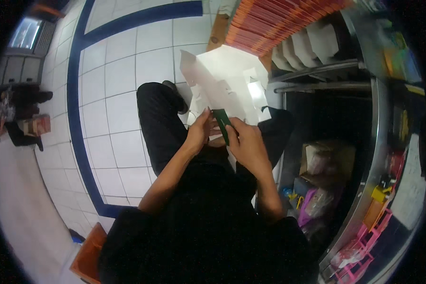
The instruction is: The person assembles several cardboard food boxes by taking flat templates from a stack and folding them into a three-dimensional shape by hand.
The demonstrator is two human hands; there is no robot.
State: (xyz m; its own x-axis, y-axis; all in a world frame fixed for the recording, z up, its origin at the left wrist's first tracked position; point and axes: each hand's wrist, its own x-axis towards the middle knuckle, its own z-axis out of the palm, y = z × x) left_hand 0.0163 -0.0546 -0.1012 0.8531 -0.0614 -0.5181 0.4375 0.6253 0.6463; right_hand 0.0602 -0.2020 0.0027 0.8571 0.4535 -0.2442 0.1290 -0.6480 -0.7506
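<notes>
I see centre frame | left hand (199,130) and right hand (247,142) pinching cardboard box (222,83); flaps open, folding about half done

shop | tiled floor (123,109) | stacked flat boxes (279,23) | metal counter (378,142)
</notes>
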